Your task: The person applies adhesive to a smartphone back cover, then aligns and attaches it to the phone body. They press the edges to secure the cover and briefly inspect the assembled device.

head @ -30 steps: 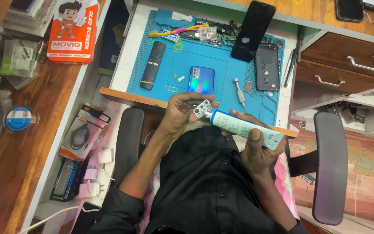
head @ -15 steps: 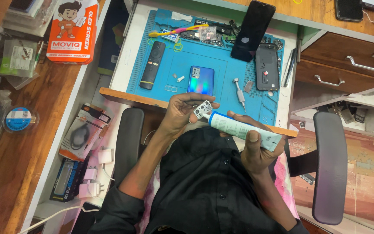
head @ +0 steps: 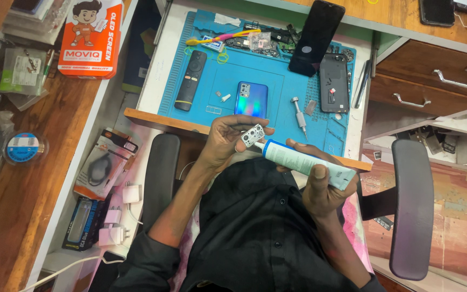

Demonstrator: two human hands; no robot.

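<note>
The left hand [head: 227, 139] is pinching a small silvery camera-lens frame [head: 253, 135] between its fingertips, closed on it just below the desk edge, at about 12 o'clock from the person's dark shirt. The right hand [head: 320, 186] is wrapping closed around a pale glue tube [head: 306, 162], whose blue nozzle is pointing toward 10 o'clock and meeting the frame's edge; whether the tip is actually touching the metal is hard to tell from this height.

To lay the bead well, the squeeze should probably be staying light and even, with the nozzle tracing the rim rather than the openings, while the left fingers are keeping the frame tilted toward the tip and clear of the glued edge.

The left forearm is coming up from 7 o'clock with the wrist bent inward; the right forearm is rising from 5 o'clock, thumb lying along the tube's body.

At 12 o'clock from the hands, a blue phone [head: 252, 99] is lying on the blue work mat [head: 277, 81], with a black remote [head: 191, 80] at its 9 o'clock and a small screwdriver [head: 298, 114] at its 3 o'clock.
</note>
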